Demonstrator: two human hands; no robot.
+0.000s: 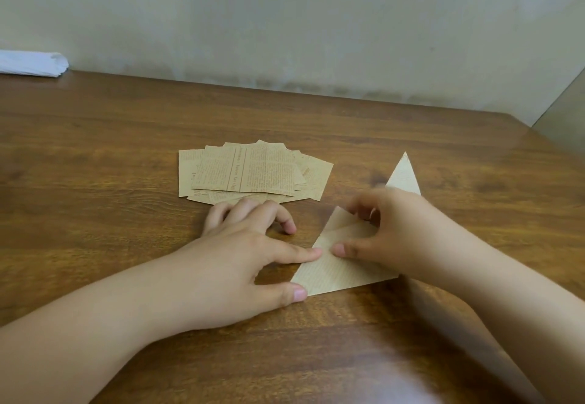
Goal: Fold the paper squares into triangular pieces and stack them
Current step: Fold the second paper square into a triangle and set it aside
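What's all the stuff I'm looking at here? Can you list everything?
Table: one, brown wood grain, fills the lower part of the view.
Wall: one, pale grey-beige, behind the table.
Paper squares: a loose fanned pile, count unclear, tan with newspaper print, mid-table.
Folded triangle: one, tan, near the front, under both hands.
Second triangle: one, tan, behind the right hand, partly hidden.
White bundle: one, white, far left edge by the wall; what it is I cannot tell.
Left hand: one, its fingers pressing the folded triangle's left edge and corner.
Right hand: one, fingers pressing down on the folded triangle.
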